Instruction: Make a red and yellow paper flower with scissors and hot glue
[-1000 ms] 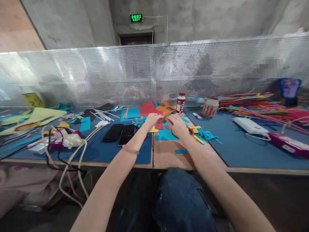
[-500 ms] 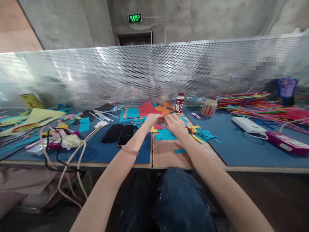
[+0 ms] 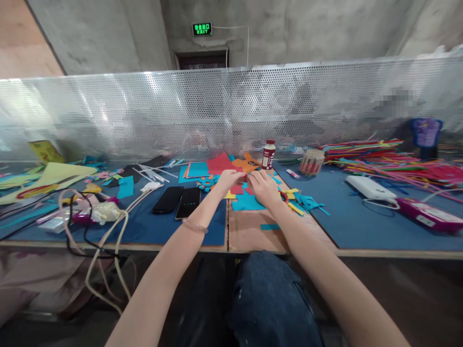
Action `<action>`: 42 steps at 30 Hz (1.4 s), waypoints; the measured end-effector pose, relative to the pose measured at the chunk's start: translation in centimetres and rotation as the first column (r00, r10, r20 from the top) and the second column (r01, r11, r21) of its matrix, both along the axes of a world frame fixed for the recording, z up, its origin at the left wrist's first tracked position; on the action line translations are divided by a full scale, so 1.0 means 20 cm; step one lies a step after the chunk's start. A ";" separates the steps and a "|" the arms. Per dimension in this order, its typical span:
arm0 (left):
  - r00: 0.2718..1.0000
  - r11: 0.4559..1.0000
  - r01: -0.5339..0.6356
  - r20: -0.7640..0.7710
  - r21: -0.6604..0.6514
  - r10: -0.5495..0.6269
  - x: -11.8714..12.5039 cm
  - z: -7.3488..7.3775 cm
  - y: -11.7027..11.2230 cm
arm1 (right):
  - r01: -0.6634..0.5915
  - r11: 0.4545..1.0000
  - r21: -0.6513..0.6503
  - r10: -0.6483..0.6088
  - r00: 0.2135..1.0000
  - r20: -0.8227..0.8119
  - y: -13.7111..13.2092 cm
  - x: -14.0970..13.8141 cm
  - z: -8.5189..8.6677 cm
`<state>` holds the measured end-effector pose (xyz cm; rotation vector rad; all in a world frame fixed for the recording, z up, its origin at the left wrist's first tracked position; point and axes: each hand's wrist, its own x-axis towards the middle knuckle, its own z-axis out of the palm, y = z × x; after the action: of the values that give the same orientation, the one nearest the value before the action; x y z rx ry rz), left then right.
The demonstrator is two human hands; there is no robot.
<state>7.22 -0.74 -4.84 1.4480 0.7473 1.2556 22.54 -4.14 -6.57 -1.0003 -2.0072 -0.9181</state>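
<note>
My left hand [image 3: 227, 180] and my right hand [image 3: 264, 186] meet over the middle of the table, fingers pinched together on a small red paper piece [image 3: 243, 180] held between them. Under the hands lie a red scrap [image 3: 237, 190], a teal paper sheet [image 3: 248, 201] and yellow strips [image 3: 295, 208]. Behind them sit red [image 3: 220, 164] and orange paper cut-outs [image 3: 248, 164]. A bangle [image 3: 194, 224] circles my left wrist.
Two black phones [image 3: 179, 200] lie left of my hands. A small bottle [image 3: 268, 154] and a round tub [image 3: 312, 162] stand behind. A white power bank [image 3: 369, 188], a pink case [image 3: 428, 216] and a pile of coloured strips [image 3: 390, 159] fill the right. Cables [image 3: 97, 226] hang at the left. A perforated metal screen [image 3: 231, 111] backs the table.
Both hands stay together on the small red piece, fingers shifting slightly. The view has tilted a little; nothing else has moved.
</note>
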 end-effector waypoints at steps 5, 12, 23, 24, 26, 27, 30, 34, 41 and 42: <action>0.999 0.996 0.001 -0.053 0.091 0.004 -0.01 -0.01 0.01 | -0.024 1.000 0.004 0.024 0.996 -0.082 0.01 -0.01 0.00; 0.995 0.987 0.020 -0.103 0.160 -0.003 -0.01 0.00 0.00 | -0.049 0.999 0.014 0.051 0.985 -0.167 0.01 -0.01 0.00; 1.000 0.992 0.016 -0.025 0.123 -0.013 0.01 -0.03 0.03 | -0.028 0.999 0.041 0.036 0.980 -0.197 -0.01 0.00 0.00; 1.000 0.992 0.013 -0.025 0.127 -0.010 0.01 -0.04 0.03 | -0.025 0.999 0.044 0.033 0.980 -0.197 -0.01 0.00 0.00; 1.000 0.990 0.008 -0.028 0.142 -0.004 0.01 -0.04 0.03 | -0.020 0.999 0.049 0.030 0.979 -0.204 -0.01 0.00 0.00; 1.000 0.989 0.005 -0.030 0.151 -0.001 0.01 -0.03 0.03 | -0.018 0.998 0.053 0.029 0.977 -0.213 -0.01 0.00 0.00; 0.999 0.984 0.005 -0.041 0.178 0.003 0.01 -0.03 0.01 | -0.010 0.998 0.068 0.028 0.964 -0.263 0.00 -0.01 -0.01; 0.999 0.978 0.011 -0.051 0.209 0.000 0.00 -0.02 0.00 | -0.067 0.995 0.069 0.090 0.905 -0.415 0.01 -0.01 0.00; 0.998 0.976 0.035 -0.061 0.215 -0.022 -0.01 0.00 -0.02 | -0.187 0.982 0.034 0.179 0.851 -0.494 0.02 0.00 0.01; 0.997 0.976 0.041 -0.066 0.212 -0.028 -0.01 0.00 -0.03 | -0.191 0.981 0.033 0.182 0.851 -0.493 0.02 0.00 0.01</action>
<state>7.03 -1.28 -4.75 1.6738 0.6409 1.2997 22.50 -3.77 -6.43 -0.9167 -1.6371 -0.4738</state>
